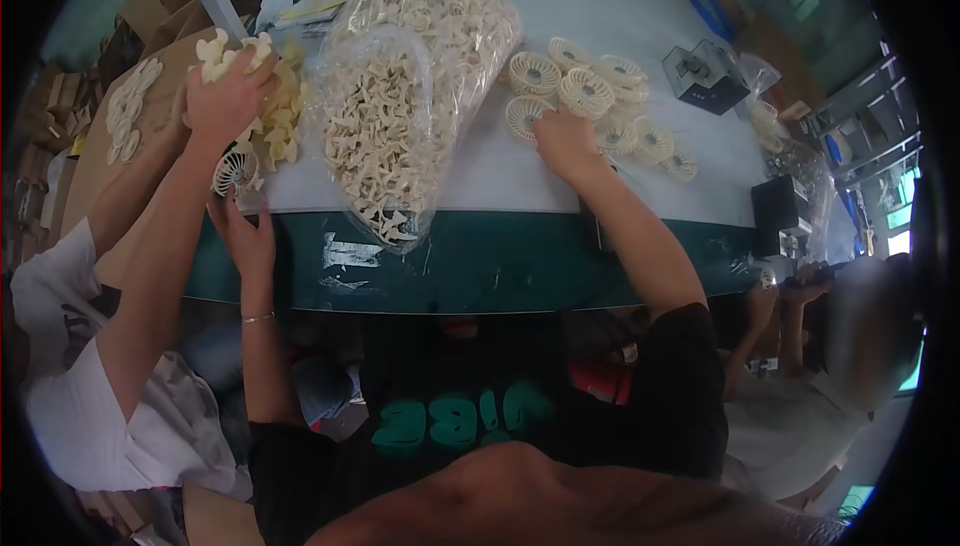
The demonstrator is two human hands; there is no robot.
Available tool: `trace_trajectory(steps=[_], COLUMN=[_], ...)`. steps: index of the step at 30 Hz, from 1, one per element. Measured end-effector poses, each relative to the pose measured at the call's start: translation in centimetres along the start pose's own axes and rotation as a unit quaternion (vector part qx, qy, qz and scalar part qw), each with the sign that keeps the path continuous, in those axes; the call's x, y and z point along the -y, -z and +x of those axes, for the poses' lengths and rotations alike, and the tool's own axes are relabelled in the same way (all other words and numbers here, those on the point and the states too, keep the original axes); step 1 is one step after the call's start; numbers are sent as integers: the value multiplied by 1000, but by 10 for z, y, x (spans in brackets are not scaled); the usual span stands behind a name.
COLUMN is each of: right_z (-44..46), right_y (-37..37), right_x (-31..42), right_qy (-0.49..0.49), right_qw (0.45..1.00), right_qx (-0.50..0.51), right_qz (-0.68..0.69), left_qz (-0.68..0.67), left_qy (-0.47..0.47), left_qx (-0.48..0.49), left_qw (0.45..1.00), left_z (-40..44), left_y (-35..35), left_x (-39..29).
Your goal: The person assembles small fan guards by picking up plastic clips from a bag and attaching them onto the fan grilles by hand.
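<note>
My left hand, with a band on its wrist, is near the table's left front edge. Its fingertips hold a round slatted fan cover, dark showing through the slats. My right hand has its fingers curled at a group of cream fan covers. They close at the rim of the nearest cover; the fingertips are partly hidden. Between my hands lies a clear plastic bag full of small cream fan blades.
At left, another person's hand is over cream blade parts. Flat pale pieces lie on cardboard. A dark box stands at back right, another at the right edge. A second person sits at right.
</note>
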State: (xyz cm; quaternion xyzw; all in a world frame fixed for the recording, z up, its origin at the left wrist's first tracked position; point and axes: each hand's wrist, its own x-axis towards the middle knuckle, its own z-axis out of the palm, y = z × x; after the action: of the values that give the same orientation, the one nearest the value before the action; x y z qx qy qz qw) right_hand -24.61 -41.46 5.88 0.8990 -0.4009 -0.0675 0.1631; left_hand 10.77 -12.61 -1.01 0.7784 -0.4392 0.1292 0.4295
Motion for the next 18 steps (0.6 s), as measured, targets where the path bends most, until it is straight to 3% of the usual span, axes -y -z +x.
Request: trace_trajectory(steps=[2,4,5,6,7,8,9,11,14,16,18], right_z=[0,-8,-22,-39,-55,-72,-88,-112,-131,-138,-139], right_y=[-11,-6,12,30,47,61,68,72,78,94,90], right_x=[1,14,32,53,74,95,114,140,154,144,135], right_qy=[31,64,97,128,158,188,208,233,245,226,220], right_qw=[998,993,980,960,950,940,925,908,904,838,834], right_qx=[-46,-90,-134,-174,-174,-173,-186,-195,-173,-162,-187], right_qz=[22,44,110,179,203,229,256,287,305,470,471], left_qz=[23,-106,-293,-465,-556,-636,-632,-726,-731,-732,-740], left_qy=[-30,-55,24,104,175,244,254,333,343,352,366], left_qx=[-31,96,163,221,252,275,271,264,221,212,244], left_qw=[999,988,942,851,773,679,680,541,546,544,509], left_z=[-5,-39,-61,-79,-88,-96,-104,-112,-115,-117,-115], left_y=[4,14,8,1,-2,-2,-4,-11,-12,-7,2], left_x=[6,-46,-72,-97,-124,-144,-154,-165,-163,-152,-145])
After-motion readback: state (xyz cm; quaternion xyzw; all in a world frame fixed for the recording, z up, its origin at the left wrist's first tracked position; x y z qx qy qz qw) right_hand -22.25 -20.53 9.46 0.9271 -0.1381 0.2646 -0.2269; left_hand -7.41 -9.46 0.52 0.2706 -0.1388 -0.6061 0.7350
